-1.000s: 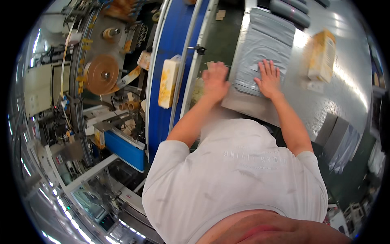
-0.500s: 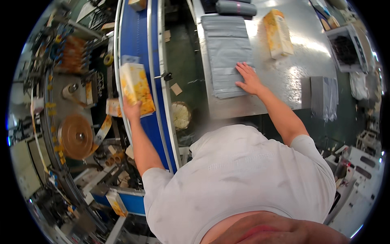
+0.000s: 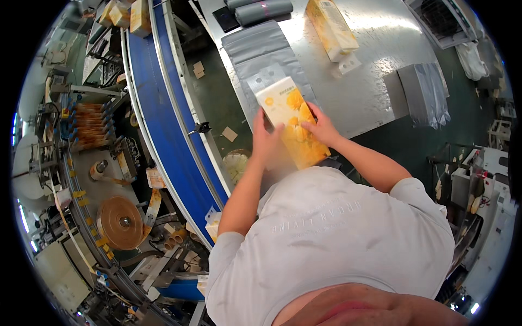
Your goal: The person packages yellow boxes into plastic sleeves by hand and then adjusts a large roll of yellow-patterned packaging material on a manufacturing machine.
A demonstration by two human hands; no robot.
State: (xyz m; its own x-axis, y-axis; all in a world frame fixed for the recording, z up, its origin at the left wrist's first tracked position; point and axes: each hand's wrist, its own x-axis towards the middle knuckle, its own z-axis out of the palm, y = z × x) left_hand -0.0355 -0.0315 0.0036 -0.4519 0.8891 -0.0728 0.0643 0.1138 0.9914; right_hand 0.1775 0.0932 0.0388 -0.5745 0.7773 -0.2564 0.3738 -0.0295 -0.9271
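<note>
Pale capital letters run in a slanting line across the chest of the white shirt (image 3: 326,258), with smaller, fainter lettering close by that is too weak to make out. The yellow-and-white packet (image 3: 295,120) bears a short row of small dark characters near its upper end. A similar packet (image 3: 330,31) on the tabletop (image 3: 378,51) shows a small printed block, unreadably small.

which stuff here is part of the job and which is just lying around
Seemingly part of the job:
yellow-and-white pack, held by the left hand and right hand
flat grey plastic stack, on the metal table

Apparently just lying about:
tan scraps on the floor
flat black object beside the grey rolls
</note>
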